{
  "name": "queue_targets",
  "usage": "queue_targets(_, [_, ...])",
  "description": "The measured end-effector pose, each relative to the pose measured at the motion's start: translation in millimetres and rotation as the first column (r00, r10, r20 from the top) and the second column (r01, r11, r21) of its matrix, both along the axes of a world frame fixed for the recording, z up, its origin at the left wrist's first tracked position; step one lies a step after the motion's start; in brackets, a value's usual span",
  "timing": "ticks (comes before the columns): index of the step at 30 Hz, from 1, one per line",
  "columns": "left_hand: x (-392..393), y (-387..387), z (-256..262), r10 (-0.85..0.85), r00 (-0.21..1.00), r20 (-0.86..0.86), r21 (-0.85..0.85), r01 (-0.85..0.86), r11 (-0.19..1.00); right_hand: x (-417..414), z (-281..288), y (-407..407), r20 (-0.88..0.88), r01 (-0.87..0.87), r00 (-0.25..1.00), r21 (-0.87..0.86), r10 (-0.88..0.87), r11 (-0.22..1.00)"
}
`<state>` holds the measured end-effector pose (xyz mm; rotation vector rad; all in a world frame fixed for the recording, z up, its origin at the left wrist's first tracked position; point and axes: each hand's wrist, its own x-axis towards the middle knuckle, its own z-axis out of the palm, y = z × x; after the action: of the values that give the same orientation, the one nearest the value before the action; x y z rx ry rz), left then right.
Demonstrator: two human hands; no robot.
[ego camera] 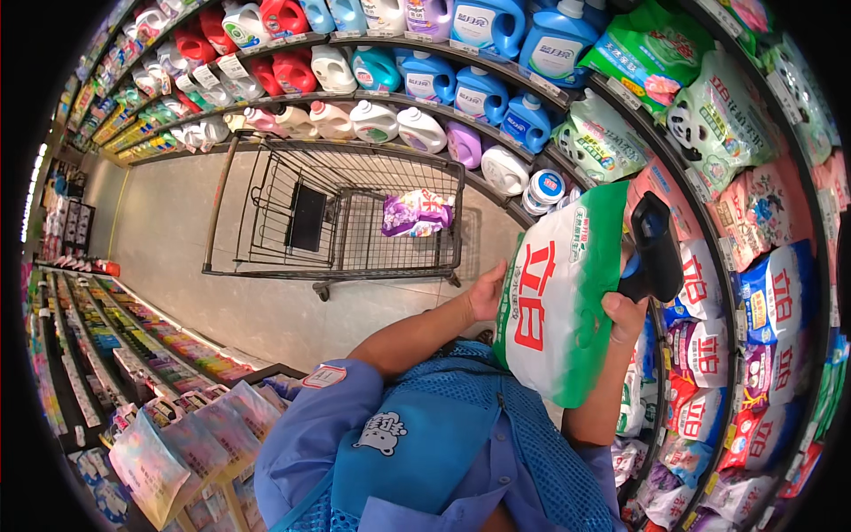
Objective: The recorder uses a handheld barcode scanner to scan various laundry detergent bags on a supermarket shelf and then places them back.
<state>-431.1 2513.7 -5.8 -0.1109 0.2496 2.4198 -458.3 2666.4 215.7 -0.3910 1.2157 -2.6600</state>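
Observation:
A large green and white bag of laundry powder point(552, 286) is held up in front of my chest. My left hand point(488, 292) grips its far-left edge, fingers partly behind the bag. My right hand point(626, 312) is closed on the green end at the right, thumb on the front, next to a black handheld device point(655, 249) with a blue part. How that device is held is hidden. Beyond my left arm stands a wire shopping cart point(279, 272) with a purple bag of detergent point(417, 214) lying in it.
Curved-looking shelves point(425, 98) of detergent bottles run beyond the cart. Laundry powder bags point(695, 352) fill the shelves close on the right. At lower left, pastel bags point(149, 465) hang near another shelf row. Tiled floor point(166, 213) shows around the cart.

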Motion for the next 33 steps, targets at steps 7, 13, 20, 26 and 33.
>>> queue_targets(7, [11.9,-31.1,-1.7,0.058,0.998,0.020,0.317,-0.061,0.946,-9.6,0.0,-4.0,0.153,-0.029,0.988,-0.021,0.032,0.999])
queue_targets(13, [6.8,-44.0,26.1,0.116,0.992,0.045,0.168,-0.122,0.978,-16.7,25.3,-14.1,0.379,0.231,0.886,0.142,-0.268,0.963])
queue_targets(20, [-20.9,-74.3,47.4,0.513,0.858,0.034,0.049,-0.514,0.856,-8.6,-84.6,34.0,0.138,0.261,0.961,-0.151,-0.241,0.954])
queue_targets(26, [-33.7,-64.6,80.6,0.547,0.816,-0.186,-0.031,-0.561,0.827,16.5,-103.8,-9.5,0.071,0.277,0.961,-0.244,-0.268,0.929])
queue_targets(33, [-16.9,-54.7,98.5,0.495,0.781,-0.380,-0.158,-0.582,0.797,1.2,-72.1,12.9,0.154,0.522,0.852,-0.198,-0.500,0.830])
